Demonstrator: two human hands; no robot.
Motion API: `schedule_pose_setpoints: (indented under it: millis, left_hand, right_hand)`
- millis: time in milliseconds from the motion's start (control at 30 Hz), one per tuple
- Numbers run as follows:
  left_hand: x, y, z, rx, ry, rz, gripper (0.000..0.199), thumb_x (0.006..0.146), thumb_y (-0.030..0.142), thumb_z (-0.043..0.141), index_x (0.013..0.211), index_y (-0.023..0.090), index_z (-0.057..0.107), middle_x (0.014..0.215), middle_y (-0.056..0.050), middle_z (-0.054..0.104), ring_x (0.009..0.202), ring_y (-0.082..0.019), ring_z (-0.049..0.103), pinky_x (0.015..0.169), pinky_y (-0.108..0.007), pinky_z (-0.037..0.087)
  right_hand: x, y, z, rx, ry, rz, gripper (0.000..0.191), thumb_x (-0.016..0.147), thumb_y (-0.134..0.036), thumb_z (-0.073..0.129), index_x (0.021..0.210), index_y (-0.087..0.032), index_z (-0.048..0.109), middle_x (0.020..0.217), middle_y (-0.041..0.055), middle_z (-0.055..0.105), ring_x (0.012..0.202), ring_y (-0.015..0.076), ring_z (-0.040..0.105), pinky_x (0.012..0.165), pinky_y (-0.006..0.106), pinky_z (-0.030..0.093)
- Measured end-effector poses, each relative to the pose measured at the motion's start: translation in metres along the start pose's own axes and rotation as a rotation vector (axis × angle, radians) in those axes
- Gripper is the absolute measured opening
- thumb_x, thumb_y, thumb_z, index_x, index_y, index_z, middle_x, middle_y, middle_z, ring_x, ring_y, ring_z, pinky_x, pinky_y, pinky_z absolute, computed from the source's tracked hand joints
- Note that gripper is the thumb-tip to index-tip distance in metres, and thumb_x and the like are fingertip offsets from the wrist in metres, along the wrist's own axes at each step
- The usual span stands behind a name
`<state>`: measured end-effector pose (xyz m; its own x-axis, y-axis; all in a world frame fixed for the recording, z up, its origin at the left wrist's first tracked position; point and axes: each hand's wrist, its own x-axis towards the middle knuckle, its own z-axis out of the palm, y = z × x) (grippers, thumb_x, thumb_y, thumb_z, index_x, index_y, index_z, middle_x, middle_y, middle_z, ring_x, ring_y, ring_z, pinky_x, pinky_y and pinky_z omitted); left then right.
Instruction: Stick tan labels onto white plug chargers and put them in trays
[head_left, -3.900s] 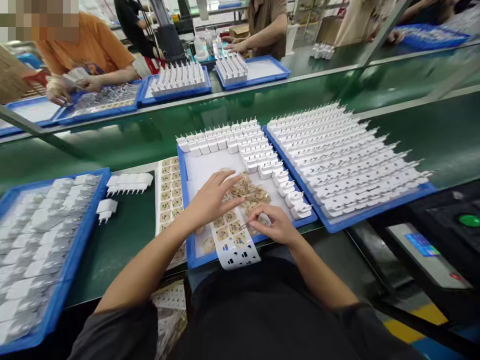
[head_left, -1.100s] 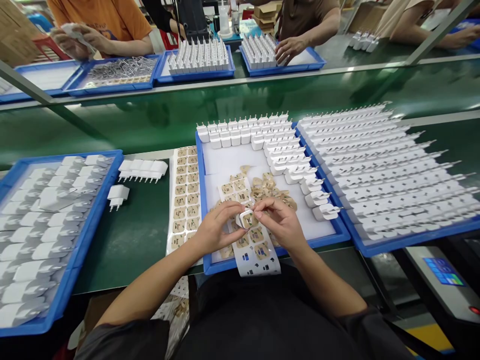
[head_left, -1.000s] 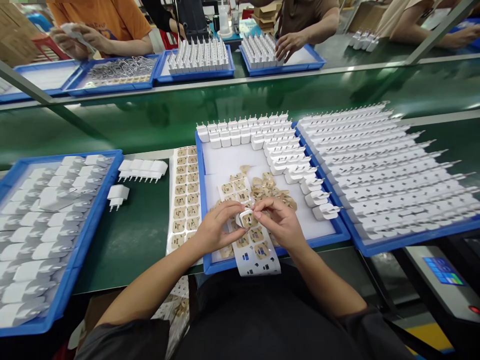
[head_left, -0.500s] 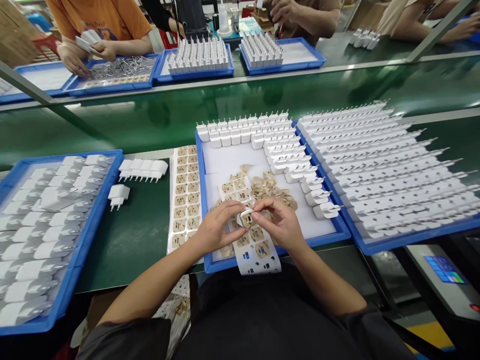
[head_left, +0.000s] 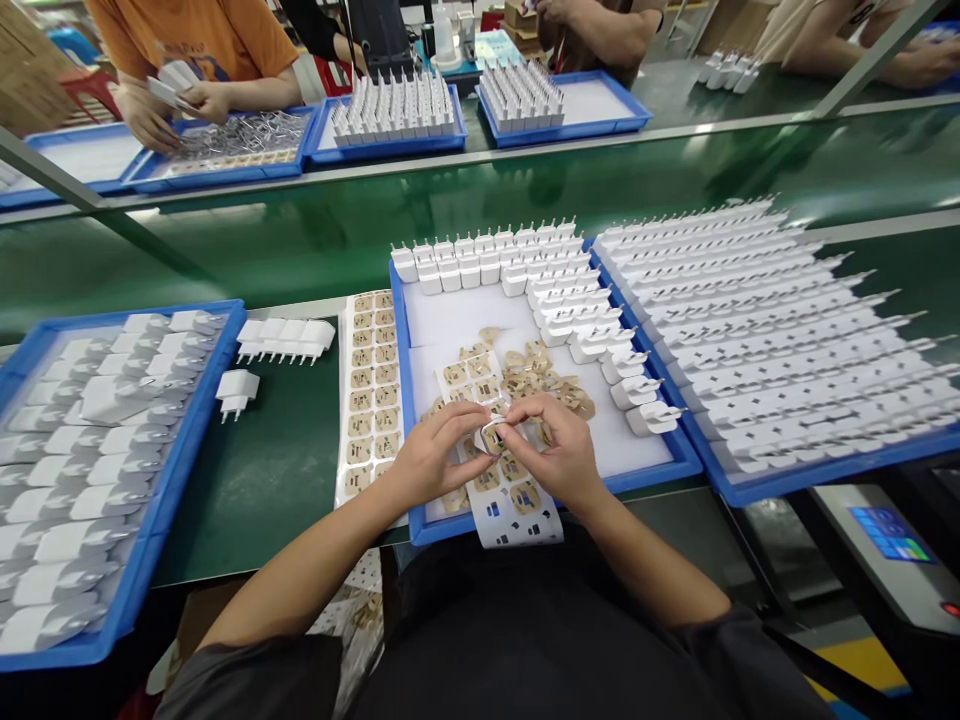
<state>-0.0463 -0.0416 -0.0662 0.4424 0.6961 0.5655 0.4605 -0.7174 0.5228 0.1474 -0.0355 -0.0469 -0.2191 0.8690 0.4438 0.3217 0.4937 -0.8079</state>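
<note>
My left hand [head_left: 431, 455] is closed around a white plug-in charger [head_left: 486, 440], gripping it between thumb and fingers. A tan die-cut sticker covers the face turned up to me. My right hand [head_left: 561, 450] is closed at the charger's right side, its thumb over the face and its fingertips on the edge. Beneath both hands lies a sticker sheet [head_left: 525, 497], its lower end curling over the front rim of a blue tray [head_left: 406, 400]. Loose tan backing pieces [head_left: 551, 380] are heaped beside the sheet.
White chargers [head_left: 555, 295] stand pins-up along the tray's back and right. A full charger tray [head_left: 720, 490] adjoins it; another blue tray [head_left: 142, 560] is at left. A second sticker sheet [head_left: 373, 400] and loose chargers [head_left: 285, 338] lie between. Co-workers sit across the bench.
My right thumb has shifted slightly left over the charger's face, covering more of it. My left hand and the charger stay nearly in place.
</note>
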Motion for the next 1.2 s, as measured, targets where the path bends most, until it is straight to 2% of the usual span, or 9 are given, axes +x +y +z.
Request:
schedule_pose_setpoints:
  millis: [100, 200, 267, 367, 433, 633, 867, 1033, 1200]
  left_hand:
    - [0.000, -0.001, 0.000, 0.017, 0.042, 0.033, 0.041, 0.083, 0.022, 0.069, 0.119, 0.019, 0.050, 0.109, -0.014, 0.064, 0.102, -0.023, 0.066, 0.083, -0.039, 0.058]
    - [0.000, -0.002, 0.000, -0.001, 0.085, 0.064, 0.042, 0.083, 0.023, 0.069, 0.119, 0.020, 0.049, 0.108, -0.014, 0.064, 0.101, -0.023, 0.066, 0.081, -0.038, 0.058]
    - [0.000, -0.002, -0.001, -0.011, 0.108, 0.063, 0.042, 0.082, 0.023, 0.070, 0.118, 0.021, 0.049, 0.108, -0.013, 0.063, 0.102, -0.023, 0.066, 0.081, -0.038, 0.058]
    - [0.001, -0.001, -0.001, -0.009, 0.142, 0.052, 0.043, 0.081, 0.021, 0.072, 0.117, 0.019, 0.049, 0.108, -0.013, 0.063, 0.102, -0.023, 0.065, 0.082, -0.038, 0.058]
    - [0.002, -0.001, 0.000, 0.004, 0.158, 0.073, 0.042, 0.081, 0.020, 0.072, 0.117, 0.020, 0.050, 0.107, -0.012, 0.063, 0.103, -0.023, 0.065, 0.083, -0.039, 0.058]
    - [0.000, -0.004, 0.003, 0.054, 0.143, 0.189, 0.040, 0.083, 0.019, 0.070, 0.117, 0.023, 0.050, 0.109, -0.011, 0.062, 0.106, -0.023, 0.064, 0.087, -0.043, 0.058]
    - [-0.003, -0.004, 0.004, 0.117, 0.140, 0.234, 0.039, 0.083, 0.018, 0.069, 0.117, 0.021, 0.052, 0.111, -0.013, 0.062, 0.113, -0.026, 0.061, 0.089, -0.044, 0.058]
    - [-0.003, -0.004, 0.004, 0.130, 0.131, 0.238, 0.036, 0.085, 0.019, 0.067, 0.117, 0.023, 0.052, 0.112, -0.011, 0.062, 0.115, -0.026, 0.061, 0.088, -0.043, 0.059]
    - [-0.003, -0.005, 0.004, 0.092, 0.128, 0.238, 0.042, 0.082, 0.016, 0.069, 0.120, 0.022, 0.051, 0.112, -0.013, 0.062, 0.116, -0.027, 0.060, 0.090, -0.046, 0.058]
  right_hand:
    - [0.000, 0.001, 0.002, -0.090, 0.086, -0.058, 0.011, 0.084, -0.017, 0.064, 0.089, -0.023, 0.058, 0.084, 0.0029, 0.063, 0.079, 0.0178, 0.060, 0.071, 0.033, 0.051]
    - [0.001, 0.004, -0.001, 0.015, 0.128, 0.069, 0.011, 0.086, -0.018, 0.061, 0.096, -0.022, 0.058, 0.093, 0.0045, 0.058, 0.080, 0.0160, 0.059, 0.066, 0.030, 0.052]
    - [0.001, 0.004, -0.004, 0.190, 0.011, 0.170, 0.014, 0.087, -0.021, 0.060, 0.101, -0.022, 0.058, 0.099, 0.0053, 0.056, 0.087, 0.0164, 0.060, 0.068, 0.029, 0.054]
    - [0.002, 0.002, -0.007, 0.385, -0.247, 0.251, 0.028, 0.084, -0.024, 0.065, 0.110, -0.024, 0.056, 0.113, 0.0072, 0.055, 0.104, 0.0193, 0.059, 0.076, 0.030, 0.056]
    - [0.002, 0.002, -0.008, 0.438, -0.315, 0.277, 0.030, 0.084, -0.024, 0.066, 0.112, -0.025, 0.056, 0.121, 0.0076, 0.055, 0.111, 0.0202, 0.057, 0.079, 0.030, 0.056]
    - [0.002, 0.008, -0.006, 0.573, -0.312, 0.277, 0.012, 0.089, -0.025, 0.061, 0.101, -0.024, 0.060, 0.120, 0.0079, 0.056, 0.116, 0.0212, 0.055, 0.086, 0.033, 0.053]
    - [0.002, 0.012, -0.005, 0.638, -0.308, 0.249, 0.010, 0.089, -0.026, 0.062, 0.099, -0.023, 0.063, 0.118, 0.0082, 0.055, 0.116, 0.0219, 0.055, 0.094, 0.039, 0.050]
    - [0.002, 0.012, -0.005, 0.647, -0.300, 0.239, 0.008, 0.089, -0.027, 0.062, 0.097, -0.023, 0.063, 0.117, 0.0079, 0.056, 0.113, 0.0216, 0.056, 0.096, 0.040, 0.049]
    - [0.003, 0.010, -0.007, 0.649, -0.298, 0.255, 0.008, 0.089, -0.028, 0.062, 0.096, -0.023, 0.065, 0.115, 0.0076, 0.057, 0.113, 0.0215, 0.057, 0.097, 0.039, 0.049]
